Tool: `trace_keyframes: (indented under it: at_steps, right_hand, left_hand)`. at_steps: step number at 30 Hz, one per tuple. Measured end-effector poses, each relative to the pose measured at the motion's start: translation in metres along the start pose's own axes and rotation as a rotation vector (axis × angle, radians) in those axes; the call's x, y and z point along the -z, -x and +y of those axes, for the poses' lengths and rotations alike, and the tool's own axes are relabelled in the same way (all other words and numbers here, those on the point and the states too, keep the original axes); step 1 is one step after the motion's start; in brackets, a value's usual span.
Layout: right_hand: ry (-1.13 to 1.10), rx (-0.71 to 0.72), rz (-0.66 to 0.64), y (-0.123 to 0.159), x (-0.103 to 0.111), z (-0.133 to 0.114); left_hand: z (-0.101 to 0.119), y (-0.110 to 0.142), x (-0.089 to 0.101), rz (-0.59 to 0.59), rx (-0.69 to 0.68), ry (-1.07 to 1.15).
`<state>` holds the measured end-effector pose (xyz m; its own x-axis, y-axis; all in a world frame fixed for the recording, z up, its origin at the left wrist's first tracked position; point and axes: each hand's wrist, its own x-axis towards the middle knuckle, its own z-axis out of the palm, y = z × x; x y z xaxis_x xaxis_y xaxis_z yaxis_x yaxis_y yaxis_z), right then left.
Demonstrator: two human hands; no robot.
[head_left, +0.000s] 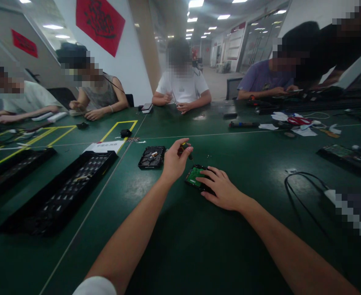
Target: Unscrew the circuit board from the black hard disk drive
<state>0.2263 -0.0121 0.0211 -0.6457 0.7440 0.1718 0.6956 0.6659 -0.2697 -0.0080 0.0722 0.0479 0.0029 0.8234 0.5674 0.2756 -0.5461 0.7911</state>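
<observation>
At the far left of the dark green bench (174, 250), a person in a pale short-sleeved shirt (30, 100) sits on the far side. Nearer lie two long, narrow black trays; the fuller-seen tray (85, 188) slants toward the near left, with rows of small pale squares inside. A white paper sheet with dark characters (107, 146) lies at its far end, beside yellow tape lines (125, 122) and a small black block (125, 133). A person in a grey sleeveless top (102, 96) sits beyond.

Next comes a squarish black-framed unit (146, 157) with small pale pieces on top. Just right of it, the left hand (177, 159) grips a screwdriver with a yellow-and-black handle (184, 146), its thin shaft pointing down at the far edge of a black-edged green circuit board (193, 176); whether the tip touches is too small to tell. The right hand (222, 189), fingers spread, rests over the board's right part, pressing rather than clenching it. Opposite sits a person in a white shirt (182, 88).

Farther right are a dark cylindrical tool (244, 124), a person in a purple shirt (257, 78), a looping black cable (303, 173) and a dark unit with a green board (346, 155).
</observation>
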Motion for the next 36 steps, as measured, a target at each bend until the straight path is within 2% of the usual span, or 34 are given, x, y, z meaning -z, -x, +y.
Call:
trace_keyframes:
  at_steps: [36]
  right_hand:
    - [0.006, 0.003, -0.006, 0.001, 0.001, 0.0]
  left_hand:
    - [0.012, 0.003, -0.001, -0.045, -0.035, -0.063]
